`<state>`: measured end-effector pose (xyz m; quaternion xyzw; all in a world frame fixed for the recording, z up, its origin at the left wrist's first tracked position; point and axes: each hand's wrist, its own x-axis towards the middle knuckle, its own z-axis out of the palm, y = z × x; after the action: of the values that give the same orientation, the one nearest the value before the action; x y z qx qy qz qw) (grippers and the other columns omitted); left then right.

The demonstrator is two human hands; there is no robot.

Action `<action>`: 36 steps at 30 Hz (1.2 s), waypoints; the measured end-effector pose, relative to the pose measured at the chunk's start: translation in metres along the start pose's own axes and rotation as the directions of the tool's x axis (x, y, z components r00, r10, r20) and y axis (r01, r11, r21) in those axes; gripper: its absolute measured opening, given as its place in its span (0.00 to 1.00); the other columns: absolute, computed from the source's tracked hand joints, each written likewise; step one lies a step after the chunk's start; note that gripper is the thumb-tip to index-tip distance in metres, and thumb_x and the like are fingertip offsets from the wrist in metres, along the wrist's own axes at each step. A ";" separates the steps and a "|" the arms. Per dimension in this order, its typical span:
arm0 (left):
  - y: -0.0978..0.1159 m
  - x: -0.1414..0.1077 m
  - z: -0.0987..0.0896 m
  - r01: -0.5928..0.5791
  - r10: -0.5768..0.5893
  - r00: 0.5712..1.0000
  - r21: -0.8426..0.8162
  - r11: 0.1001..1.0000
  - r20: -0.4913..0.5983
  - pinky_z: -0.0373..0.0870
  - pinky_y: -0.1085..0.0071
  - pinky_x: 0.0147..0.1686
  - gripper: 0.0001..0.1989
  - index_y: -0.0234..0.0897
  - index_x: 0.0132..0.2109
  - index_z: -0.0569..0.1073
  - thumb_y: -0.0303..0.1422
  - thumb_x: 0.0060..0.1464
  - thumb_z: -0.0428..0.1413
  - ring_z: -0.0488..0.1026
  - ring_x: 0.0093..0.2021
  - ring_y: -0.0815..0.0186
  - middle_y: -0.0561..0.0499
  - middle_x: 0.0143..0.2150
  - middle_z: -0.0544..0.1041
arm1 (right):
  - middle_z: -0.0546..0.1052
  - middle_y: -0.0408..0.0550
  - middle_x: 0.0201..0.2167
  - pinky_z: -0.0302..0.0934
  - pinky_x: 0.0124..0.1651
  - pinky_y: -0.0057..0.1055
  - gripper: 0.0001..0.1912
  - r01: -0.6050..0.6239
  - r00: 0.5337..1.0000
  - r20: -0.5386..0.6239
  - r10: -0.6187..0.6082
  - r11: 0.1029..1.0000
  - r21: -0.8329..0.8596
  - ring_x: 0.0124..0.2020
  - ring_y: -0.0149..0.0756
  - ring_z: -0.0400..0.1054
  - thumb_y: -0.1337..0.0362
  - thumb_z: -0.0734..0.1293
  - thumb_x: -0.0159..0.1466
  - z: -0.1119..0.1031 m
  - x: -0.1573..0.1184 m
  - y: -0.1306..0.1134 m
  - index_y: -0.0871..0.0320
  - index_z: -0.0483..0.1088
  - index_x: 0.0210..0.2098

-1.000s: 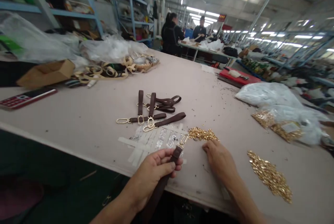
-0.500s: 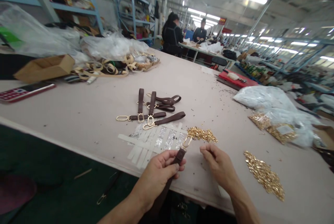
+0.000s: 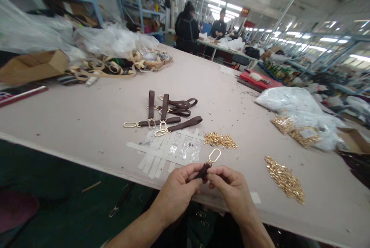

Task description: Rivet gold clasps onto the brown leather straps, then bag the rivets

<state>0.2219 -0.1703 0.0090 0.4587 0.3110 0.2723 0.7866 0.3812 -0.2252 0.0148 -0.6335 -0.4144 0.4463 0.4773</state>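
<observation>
My left hand (image 3: 179, 191) grips a dark brown leather strap (image 3: 203, 171) near the table's front edge. A gold oval clasp (image 3: 215, 155) sticks out from the strap's upper end. My right hand (image 3: 231, 188) is pinched against the strap just below the clasp; whatever its fingertips hold is too small to make out. Beyond my hands several finished-looking brown straps with gold clasps (image 3: 165, 108) lie crossed over each other. Small gold pieces form a pile (image 3: 220, 140) behind the clasp, and a larger gold pile (image 3: 285, 179) lies to the right.
Pale tape strips (image 3: 162, 151) cover part of the table (image 3: 86, 124). Plastic bags (image 3: 291, 101) and a red tray (image 3: 260, 80) stand at the right. A cardboard box (image 3: 34, 66), tan straps (image 3: 101, 69) and a phone-like object (image 3: 23, 94) lie left. Two people stand in back.
My right hand has moved left and now meets the strap in my left hand. The strap's clasp has tilted to the right. The camera view has shifted slightly.
</observation>
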 end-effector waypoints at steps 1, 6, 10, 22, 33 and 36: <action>0.000 0.000 0.000 0.005 -0.005 1.000 0.019 1.000 0.013 0.61 0.79 0.30 0.19 0.41 0.53 0.77 0.26 0.54 0.58 0.68 0.30 0.74 0.55 0.36 0.81 | 0.78 0.43 0.25 0.64 0.35 0.27 0.08 -0.002 1.000 0.006 0.002 1.000 0.021 0.29 0.32 0.70 0.58 0.73 0.57 0.000 -0.001 0.001 0.57 0.78 0.31; -0.005 -0.002 -0.001 -0.058 0.054 0.998 0.206 0.977 0.025 0.68 0.68 0.55 0.21 0.46 0.58 0.74 0.31 0.57 0.55 0.75 0.51 0.62 0.54 0.51 0.80 | 0.79 0.43 0.29 0.65 0.41 0.29 0.03 0.053 0.999 -0.001 -0.053 0.992 0.111 0.34 0.34 0.73 0.64 0.72 0.57 0.002 -0.006 0.000 0.57 0.78 0.30; -0.017 0.001 -0.007 -0.104 0.133 0.991 0.495 0.863 -0.022 0.64 0.61 0.62 0.20 0.47 0.56 0.76 0.40 0.57 0.54 0.71 0.59 0.55 0.54 0.57 0.77 | 0.79 0.43 0.29 0.65 0.40 0.29 0.03 0.058 0.996 -0.073 -0.043 0.975 0.215 0.33 0.34 0.73 0.67 0.72 0.56 0.004 -0.011 0.002 0.58 0.74 0.29; -0.015 0.008 0.015 0.150 -0.133 0.987 0.205 0.967 -0.093 0.69 0.75 0.24 0.31 0.38 0.59 0.74 0.45 0.49 0.61 0.71 0.27 0.67 0.47 0.39 0.81 | 0.79 0.44 0.36 0.67 0.44 0.29 0.08 0.079 0.952 -0.229 -0.202 0.888 -0.453 0.37 0.33 0.73 0.63 0.66 0.63 -0.077 -0.017 0.011 0.55 0.71 0.41; -0.022 0.001 -0.012 0.309 -0.303 0.928 -0.007 0.951 -0.216 0.74 0.70 0.38 0.22 0.36 0.47 0.81 0.45 0.51 0.62 0.76 0.39 0.59 0.44 0.42 0.82 | 0.79 0.59 0.45 0.62 0.53 0.43 0.19 -0.117 0.930 -0.205 -0.307 0.281 -0.953 0.46 0.47 0.70 0.75 0.59 0.62 -0.204 0.047 0.045 0.61 0.75 0.47; -0.022 0.003 -0.014 0.303 -0.316 0.913 -0.090 0.949 -0.257 0.76 0.69 0.36 0.21 0.37 0.47 0.81 0.41 0.45 0.66 0.77 0.38 0.58 0.44 0.42 0.82 | 0.79 0.54 0.44 0.61 0.54 0.40 0.19 -0.037 0.945 -0.108 -0.309 0.229 -0.973 0.46 0.45 0.68 0.76 0.59 0.63 -0.187 0.040 0.043 0.59 0.75 0.47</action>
<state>0.2166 -0.1697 -0.0171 0.3433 0.4765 0.2112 0.7813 0.5752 -0.2396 -0.0068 -0.8080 -0.5827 -0.0416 0.0765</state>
